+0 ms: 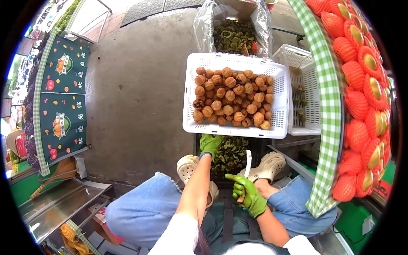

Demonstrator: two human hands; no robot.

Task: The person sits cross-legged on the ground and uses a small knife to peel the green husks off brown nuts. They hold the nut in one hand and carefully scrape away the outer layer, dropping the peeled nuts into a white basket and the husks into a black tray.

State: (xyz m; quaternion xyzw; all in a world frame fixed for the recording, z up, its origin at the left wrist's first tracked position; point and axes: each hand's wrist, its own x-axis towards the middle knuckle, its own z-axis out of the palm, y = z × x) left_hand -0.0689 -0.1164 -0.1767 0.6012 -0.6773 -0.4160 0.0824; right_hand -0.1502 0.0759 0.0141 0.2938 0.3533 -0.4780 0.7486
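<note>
My right hand point(249, 195), in a green glove, grips a knife by its handle. The knife's narrow pale blade point(248, 159) points up and away from me. My left hand point(210, 145), gloved in green too, reaches to the near edge of a white plastic basket point(236, 132). Its fingers are partly hidden at that edge, so what they hold cannot be seen. Brown walnuts in their shells point(230, 95) are heaped in the basket. Between my feet, below the basket, lie green walnut husks point(232, 153) in a dark crate, partly covered by the basket.
Behind the basket, a box lined with clear plastic point(204, 35) holds more husks. A second white basket point(306, 127) stands at right with several green fruits inside. Red-netted fruits point(353, 102) crowd a stand with a green checked cloth point(331, 95). Concrete floor point(137, 95) stretches left.
</note>
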